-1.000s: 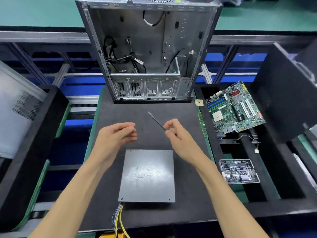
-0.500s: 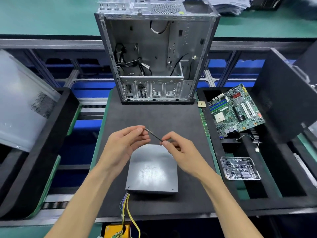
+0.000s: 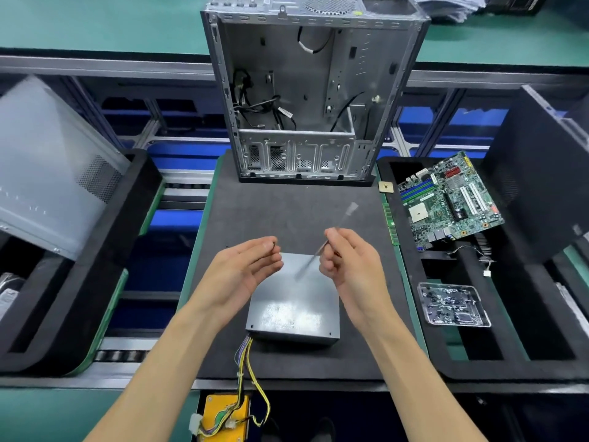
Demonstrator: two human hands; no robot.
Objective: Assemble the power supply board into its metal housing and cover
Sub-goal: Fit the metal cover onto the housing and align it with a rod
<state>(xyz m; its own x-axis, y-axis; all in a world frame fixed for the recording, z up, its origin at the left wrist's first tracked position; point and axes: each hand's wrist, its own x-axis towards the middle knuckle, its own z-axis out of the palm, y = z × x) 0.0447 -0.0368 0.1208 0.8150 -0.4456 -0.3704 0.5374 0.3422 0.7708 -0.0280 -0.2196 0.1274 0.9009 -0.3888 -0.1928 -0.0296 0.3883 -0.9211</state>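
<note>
While the grey metal power supply box [image 3: 294, 301] lies flat on the black foam mat [image 3: 287, 215], both hands hover above its far edge. The right hand [image 3: 350, 263] pinches a thin, motion-blurred rod [image 3: 334, 231] whose ends are hard to make out. The left hand [image 3: 245, 266] has loosely curled fingers with something small and dark at the fingertips; whether it grips this cannot be told. Beyond the box stands the open silver computer case [image 3: 306, 100]; coloured wires [image 3: 245, 362] trail from the box's near side.

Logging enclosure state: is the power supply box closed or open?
Closed: the box shows an unbroken grey lid on top, wires exiting its near side.
</note>
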